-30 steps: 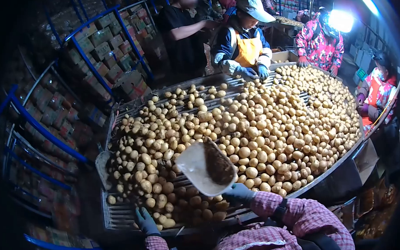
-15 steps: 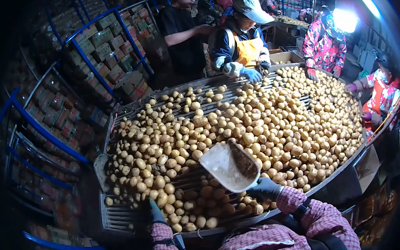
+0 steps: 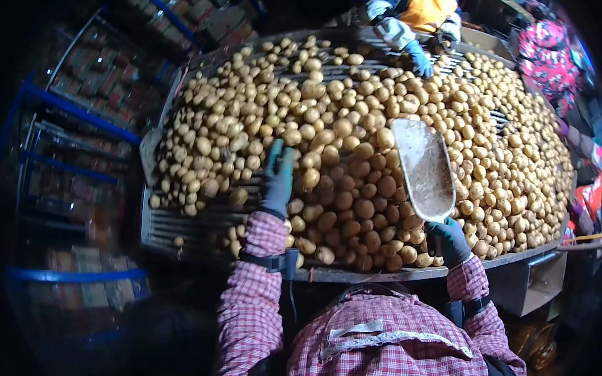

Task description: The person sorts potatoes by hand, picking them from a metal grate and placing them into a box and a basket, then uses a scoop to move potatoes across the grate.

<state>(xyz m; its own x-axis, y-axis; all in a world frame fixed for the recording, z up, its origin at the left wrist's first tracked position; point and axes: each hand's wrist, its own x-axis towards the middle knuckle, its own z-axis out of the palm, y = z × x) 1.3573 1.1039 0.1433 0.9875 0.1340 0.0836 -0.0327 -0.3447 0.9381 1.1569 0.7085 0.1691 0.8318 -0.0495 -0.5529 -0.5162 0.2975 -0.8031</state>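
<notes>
My right hand, in a dark glove, is wrapped round the handle of a pale, dirt-stained scoop. Its bowl looks bare inside and sits over the potatoes, pointing away from me. My left hand, in a green and dark glove, reaches into the potatoes left of the scoop, with its fingers stretched forward. Potatoes lie against both sides of that hand. Beneath them is a slatted metal sorting table, its bars showing at the near left corner.
Across the table, a person's blue-gloved hand touches potatoes. More people in patterned jackets stand at the right end. A cardboard box sits below the near right edge. Blue metal racks with stacked cartons stand at left.
My left hand has moved forward from the near edge into the potatoes. The scoop has swung rightward and now points away from me. The view has tilted down.
</notes>
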